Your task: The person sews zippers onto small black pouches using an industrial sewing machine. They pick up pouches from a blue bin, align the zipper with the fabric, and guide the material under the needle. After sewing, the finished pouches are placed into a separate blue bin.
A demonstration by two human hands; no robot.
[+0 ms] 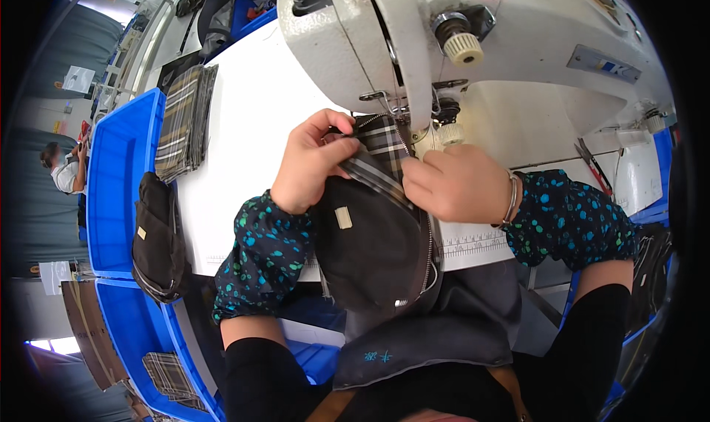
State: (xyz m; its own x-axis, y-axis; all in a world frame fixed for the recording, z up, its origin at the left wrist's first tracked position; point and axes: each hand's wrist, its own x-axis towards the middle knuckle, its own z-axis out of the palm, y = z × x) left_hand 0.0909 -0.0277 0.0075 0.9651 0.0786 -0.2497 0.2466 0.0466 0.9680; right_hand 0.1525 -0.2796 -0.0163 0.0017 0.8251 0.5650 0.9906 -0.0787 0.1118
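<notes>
Black bag (362,255), pale tag (342,217) on its face, zip (430,255) apparently parted, plaid lining (386,137) exposed; it lies flat, far end at the sewing machine (325,52), near end overhanging the table (237,163).

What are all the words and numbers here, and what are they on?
Dark apron: teal characters, which I won't copy.
Sewing machine: badge with letters, not copied either.
Ruler strip along the table edge: numbers too small to read.
Held black bag: cream tag, no writing I can make out.
Papers at left: too small.
</notes>
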